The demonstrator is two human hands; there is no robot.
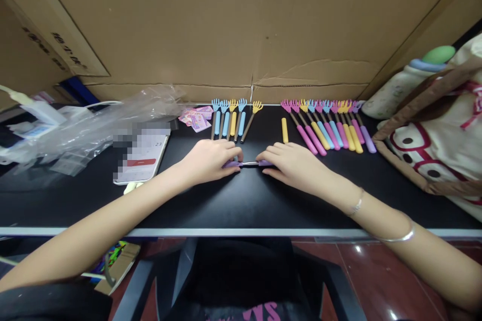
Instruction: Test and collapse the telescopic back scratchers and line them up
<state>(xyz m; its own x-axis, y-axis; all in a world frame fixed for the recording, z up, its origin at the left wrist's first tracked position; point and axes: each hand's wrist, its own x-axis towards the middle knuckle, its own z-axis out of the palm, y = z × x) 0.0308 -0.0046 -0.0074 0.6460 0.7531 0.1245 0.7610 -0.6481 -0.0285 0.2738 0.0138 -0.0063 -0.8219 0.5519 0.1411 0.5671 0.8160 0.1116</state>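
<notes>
My left hand (pixel 209 159) and my right hand (pixel 291 161) meet at the middle of the black table (pixel 241 200). Both are closed on the two ends of one purple back scratcher (pixel 248 163), whose thin metal rod shows between them. Behind my left hand lies a small group of back scratchers (pixel 230 119) with blue and yellow handles. A loose yellow handle (pixel 284 130) lies behind my right hand. To the right of it a longer row of pink, yellow, blue and purple back scratchers (pixel 327 128) lies side by side.
A phone (pixel 141 158) lies left of my left hand, with crumpled clear plastic bags (pixel 94 125) and a charger beyond it. Small pink packets (pixel 196 119) sit near the cardboard wall (pixel 241 25). A cream tote bag (pixel 437 130) fills the right side.
</notes>
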